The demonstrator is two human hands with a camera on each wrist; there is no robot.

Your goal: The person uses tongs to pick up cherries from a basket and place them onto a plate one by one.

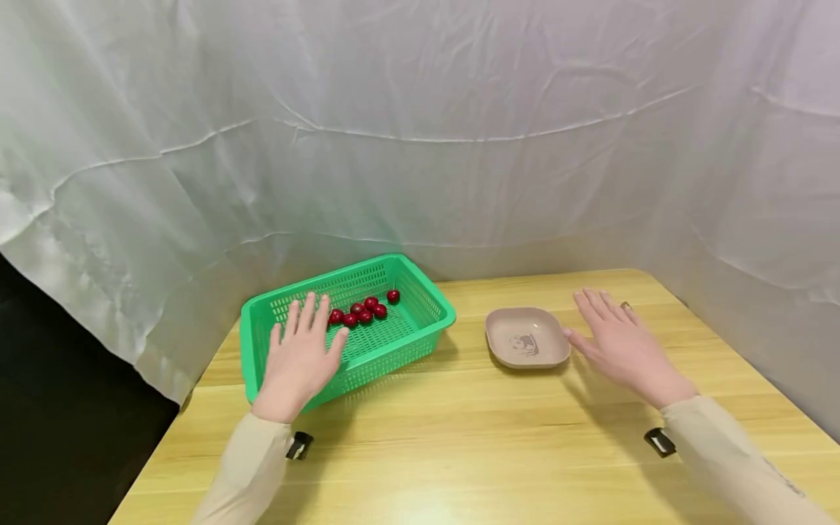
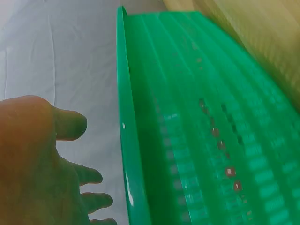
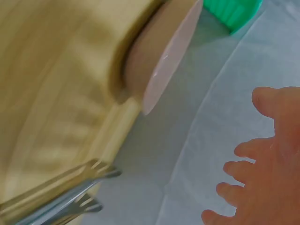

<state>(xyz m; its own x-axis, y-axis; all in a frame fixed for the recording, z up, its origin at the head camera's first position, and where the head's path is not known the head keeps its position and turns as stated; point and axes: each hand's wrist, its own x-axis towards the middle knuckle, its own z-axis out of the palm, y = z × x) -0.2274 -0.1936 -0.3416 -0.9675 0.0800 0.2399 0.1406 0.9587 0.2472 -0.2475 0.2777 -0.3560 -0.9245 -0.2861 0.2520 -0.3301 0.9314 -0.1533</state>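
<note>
My left hand hovers with spread, straight fingers over the near left part of a green plastic basket, holding nothing. Several dark red cherries lie inside, just past its fingertips; the hand covers part of that group. In the left wrist view the thumb and fingers stay apart from the basket wall. To the right, a shallow beige bowl with a panda print sits on the table, nothing in it. My right hand, palm down and fingers extended, is beside the bowl's right edge, its thumb tip close to the rim.
The wooden table is bordered by pale grey curtains behind and at the sides. A metal utensil like tongs with toothed ends shows in the right wrist view. Dark floor or cloth lies beyond the table's left edge.
</note>
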